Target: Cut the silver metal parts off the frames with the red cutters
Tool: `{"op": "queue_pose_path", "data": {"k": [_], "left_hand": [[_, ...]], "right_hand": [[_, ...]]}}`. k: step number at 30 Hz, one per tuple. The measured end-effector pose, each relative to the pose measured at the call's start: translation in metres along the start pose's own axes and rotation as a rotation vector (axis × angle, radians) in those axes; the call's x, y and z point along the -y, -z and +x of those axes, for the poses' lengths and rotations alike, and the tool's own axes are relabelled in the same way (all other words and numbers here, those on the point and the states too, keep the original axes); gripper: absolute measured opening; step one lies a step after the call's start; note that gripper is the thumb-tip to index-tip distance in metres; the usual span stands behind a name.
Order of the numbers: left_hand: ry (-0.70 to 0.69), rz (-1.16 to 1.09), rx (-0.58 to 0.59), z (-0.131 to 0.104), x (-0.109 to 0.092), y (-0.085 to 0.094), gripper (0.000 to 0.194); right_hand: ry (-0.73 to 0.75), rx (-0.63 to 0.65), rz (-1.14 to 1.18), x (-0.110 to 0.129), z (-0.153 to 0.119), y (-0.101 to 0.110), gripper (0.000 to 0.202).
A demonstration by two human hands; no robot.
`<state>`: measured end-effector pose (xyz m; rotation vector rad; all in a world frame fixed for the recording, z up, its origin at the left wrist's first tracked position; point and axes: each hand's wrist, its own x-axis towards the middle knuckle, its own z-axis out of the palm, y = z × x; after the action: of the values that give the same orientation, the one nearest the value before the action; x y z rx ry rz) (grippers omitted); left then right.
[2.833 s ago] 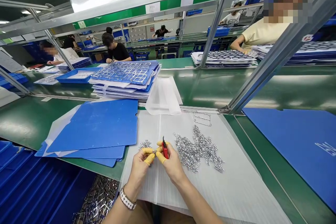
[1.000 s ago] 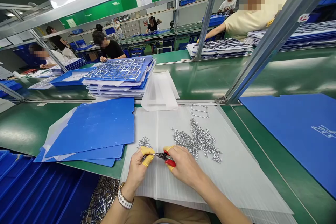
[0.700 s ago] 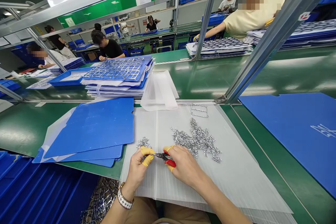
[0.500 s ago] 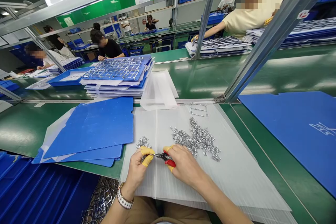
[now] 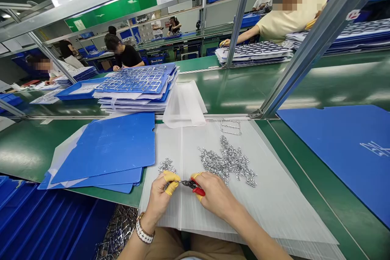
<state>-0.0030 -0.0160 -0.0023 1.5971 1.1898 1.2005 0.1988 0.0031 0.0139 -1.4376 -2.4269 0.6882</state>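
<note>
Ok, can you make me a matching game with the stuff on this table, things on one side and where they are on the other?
Things:
1. red-handled cutters
2. big pile of metal bits
3. blue sheets
4. wristwatch

Places:
A. on the left wrist
B. left of the white mat
C. in the right hand
D. on the white mat, beyond the hands

Pairs: 1-C, 2-D, 3-B, 4-A

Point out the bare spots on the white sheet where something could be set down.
Bare: the white sheet right of the large pile of metal parts, and its near strip. Crowded: around the left hand, right hand, red-handled cutters and small pile.
</note>
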Motion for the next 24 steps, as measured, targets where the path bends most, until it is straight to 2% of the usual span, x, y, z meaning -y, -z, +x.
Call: {"op": "queue_pose_path", "data": {"k": [4,9,14,17,19,24], "left_hand": [[0.079,-0.035,-0.009,0.000,0.001,-0.003,0.012],[0.278,-0.184,-0.089,0.004,0.006,-0.012,0.016],[0.259,-0.218,-0.045,0.006,0.003,-0.018,0.016],[0.237,-0.214,-0.036,0.005,-0.002,-0.018,0.016],[0.272,-0.214,-0.056,0.007,-0.004,-0.017,0.019],[0.423,-0.207,-0.107,0.018,-0.005,-0.026,0.027]], "right_hand": [[-0.076,-0.003,0.084,-0.003,0.001,0.002,0.017],[-0.167,-0.064,0.370,-0.001,0.005,0.007,0.012],[-0.181,-0.152,0.690,0.010,0.022,0.003,0.022],[-0.254,-0.241,0.701,0.009,0.030,-0.003,0.018],[-0.314,-0.297,0.710,0.004,0.031,-0.006,0.017],[-0.296,-0.290,0.780,-0.012,0.019,-0.006,0.020]]}}
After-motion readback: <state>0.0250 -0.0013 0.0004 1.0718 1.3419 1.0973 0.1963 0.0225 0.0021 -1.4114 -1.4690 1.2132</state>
